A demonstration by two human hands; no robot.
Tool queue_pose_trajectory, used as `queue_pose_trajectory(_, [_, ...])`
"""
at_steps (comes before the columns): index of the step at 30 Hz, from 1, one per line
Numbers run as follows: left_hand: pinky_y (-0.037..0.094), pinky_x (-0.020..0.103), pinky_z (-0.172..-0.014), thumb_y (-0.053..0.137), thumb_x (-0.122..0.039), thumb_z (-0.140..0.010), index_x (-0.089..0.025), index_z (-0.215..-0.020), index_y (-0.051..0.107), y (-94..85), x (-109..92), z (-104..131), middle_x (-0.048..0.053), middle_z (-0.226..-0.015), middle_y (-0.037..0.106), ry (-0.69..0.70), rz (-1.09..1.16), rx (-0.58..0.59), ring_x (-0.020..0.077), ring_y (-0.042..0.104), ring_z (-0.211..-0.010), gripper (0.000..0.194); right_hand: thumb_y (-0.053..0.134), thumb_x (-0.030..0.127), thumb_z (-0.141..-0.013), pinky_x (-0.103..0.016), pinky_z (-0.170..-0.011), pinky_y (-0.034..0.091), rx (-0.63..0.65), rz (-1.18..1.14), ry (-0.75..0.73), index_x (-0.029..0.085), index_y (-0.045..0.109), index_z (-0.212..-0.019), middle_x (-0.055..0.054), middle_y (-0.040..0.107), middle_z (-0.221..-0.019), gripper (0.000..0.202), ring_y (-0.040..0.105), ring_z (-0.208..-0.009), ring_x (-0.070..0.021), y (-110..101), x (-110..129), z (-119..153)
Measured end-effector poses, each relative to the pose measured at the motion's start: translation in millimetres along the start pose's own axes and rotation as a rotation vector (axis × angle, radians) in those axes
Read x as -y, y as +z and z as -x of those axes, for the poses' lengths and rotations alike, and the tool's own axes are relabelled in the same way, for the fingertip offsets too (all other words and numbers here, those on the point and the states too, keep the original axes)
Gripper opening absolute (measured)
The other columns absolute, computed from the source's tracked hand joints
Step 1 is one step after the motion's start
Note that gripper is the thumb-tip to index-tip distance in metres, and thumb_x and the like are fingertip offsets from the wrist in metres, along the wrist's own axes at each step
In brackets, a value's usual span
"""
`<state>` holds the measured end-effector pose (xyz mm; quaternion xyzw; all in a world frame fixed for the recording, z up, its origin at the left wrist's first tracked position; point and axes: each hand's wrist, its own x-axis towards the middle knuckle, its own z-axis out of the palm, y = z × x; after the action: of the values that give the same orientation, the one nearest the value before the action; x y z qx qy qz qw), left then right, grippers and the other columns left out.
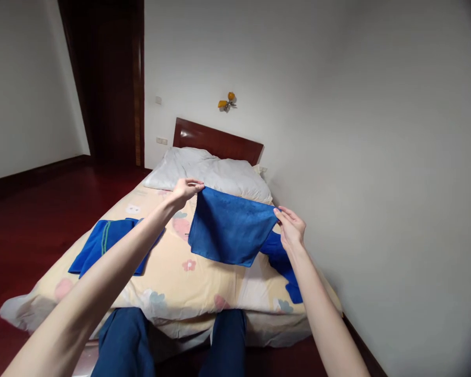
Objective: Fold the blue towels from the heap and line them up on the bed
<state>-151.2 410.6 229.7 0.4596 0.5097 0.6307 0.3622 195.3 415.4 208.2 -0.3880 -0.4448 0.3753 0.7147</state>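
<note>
A blue cloth (231, 225) hangs stretched out above the bed, its top edge slanting down to the right. My left hand (187, 189) pinches its upper left corner between thumb and fingers. At the upper right corner, my right hand (290, 224) grips the fabric the same way. Behind and below the right hand lies more bright blue fabric (281, 259), loosely bunched and partly hidden by my forearm. Flat, folded blue cloths (96, 246), one with a green stripe, rest on the bed to the left, partly covered by my left forearm.
The bed (188, 288) has a cream cover with printed flowers and fruit. A grey-white quilt (208, 170) lies toward the dark wooden headboard (220, 140). A white wall (396, 183) runs along the right; dark red floor (43, 220) and a door (112, 84) are left.
</note>
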Motion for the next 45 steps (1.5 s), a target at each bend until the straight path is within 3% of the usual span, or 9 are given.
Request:
queue_pose_trajectory(4, [0.046,0.030,-0.070,0.089,-0.024,-0.055,-0.013,-0.080,0.074,-4.8,-15.7,10.2,0.005,-0.068,0.068,-0.061,0.065,0.086,0.0144,0.059,-0.067,0.031,0.097,0.029,-0.043,-0.023,-0.056,0.055,0.049,-0.084,0.172,0.016,0.069,-0.077,-0.001,0.073,-0.070,0.046,0.068,-0.061,-0.0131,-5.5,4.9,8.0])
queue_pose_trajectory(10, [0.049,0.031,-0.075,0.083,-0.010,-0.058,-0.012,-0.087,0.076,-2.3,-27.5,22.1,0.005,-0.076,0.071,-0.034,0.053,0.149,0.0152,0.063,-0.073,0.030,0.096,0.026,-0.053,-0.024,-0.051,0.056,0.099,-0.054,0.294,0.017,0.068,-0.077,-0.002,0.074,-0.072,0.038,0.068,-0.060,-0.0145,-25.4,3.0,15.6])
queue_pose_trajectory(17, [0.053,0.033,-0.077,0.083,-0.015,-0.061,-0.014,-0.089,0.077,7.0,-20.9,22.0,0.006,-0.077,0.071,0.053,-0.037,0.130,0.0165,0.064,-0.073,0.029,0.093,0.017,-0.056,-0.022,-0.053,0.056,0.124,-0.033,0.394,0.018,0.067,-0.081,0.000,0.073,-0.073,0.037,0.067,-0.061,-0.0126,-46.7,-1.3,21.9])
queue_pose_trajectory(22, [0.053,0.035,-0.080,0.085,-0.018,-0.061,-0.013,-0.089,0.078,4.5,-14.3,23.1,0.007,-0.078,0.073,0.092,-0.092,0.166,0.0193,0.067,-0.075,0.030,0.094,0.013,-0.050,-0.017,-0.047,0.050,0.103,-0.026,0.395,0.018,0.067,-0.079,0.003,0.069,-0.070,0.039,0.061,-0.057,-0.0088,-57.5,5.0,26.1])
queue_pose_trajectory(25, [0.053,0.035,-0.080,0.086,-0.020,-0.063,-0.013,-0.090,0.077,-4.0,-15.6,39.9,0.008,-0.079,0.074,0.076,-0.140,0.207,0.0210,0.069,-0.078,0.029,0.096,0.015,-0.045,-0.016,-0.049,0.051,0.098,0.018,0.385,0.017,0.069,-0.081,0.001,0.069,-0.072,0.046,0.060,-0.057,-0.0080,-67.7,11.4,34.8])
queue_pose_trajectory(29, [0.055,0.036,-0.080,0.087,-0.022,-0.065,-0.014,-0.088,0.076,-21.2,-16.3,80.6,0.008,-0.080,0.074,0.014,-0.143,0.274,0.0227,0.071,-0.082,0.027,0.099,0.023,-0.042,-0.020,-0.052,0.055,0.150,0.099,0.397,0.016,0.072,-0.088,-0.003,0.069,-0.077,0.054,0.062,-0.061,-0.0108,-89.2,20.3,56.0])
queue_pose_trajectory(35, [0.055,0.037,-0.078,0.088,-0.030,-0.062,-0.018,-0.088,0.076,-43.7,-8.4,129.5,0.007,-0.081,0.075,-0.225,-0.123,0.300,0.0243,0.071,-0.084,0.031,0.098,0.032,-0.051,-0.027,-0.053,0.056,0.185,0.232,0.487,0.023,0.074,-0.088,-0.007,0.068,-0.082,0.046,0.063,-0.062,-0.0137,-114.2,17.0,73.4])
queue_pose_trajectory(39, [0.049,0.031,-0.065,0.088,-0.034,-0.060,-0.019,-0.092,0.075,-48.6,13.3,121.9,0.006,-0.077,0.074,-0.311,-0.150,0.276,0.0201,0.067,-0.074,0.038,0.097,0.033,-0.055,-0.026,-0.053,0.054,0.222,0.249,0.532,0.024,0.074,-0.086,-0.008,0.069,-0.086,0.039,0.065,-0.069,-0.0151,-101.6,-8.1,60.0])
queue_pose_trajectory(45, [0.037,0.025,-0.056,0.086,-0.030,-0.057,-0.016,-0.092,0.072,-37.3,74.7,54.8,0.003,-0.068,0.068,-0.320,-0.197,0.165,0.0141,0.059,-0.064,0.040,0.098,0.028,-0.049,-0.018,-0.046,0.046,0.263,0.219,0.635,0.018,0.075,-0.087,-0.001,0.066,-0.076,0.046,0.056,-0.060,-0.0084,-43.8,-68.5,11.8])
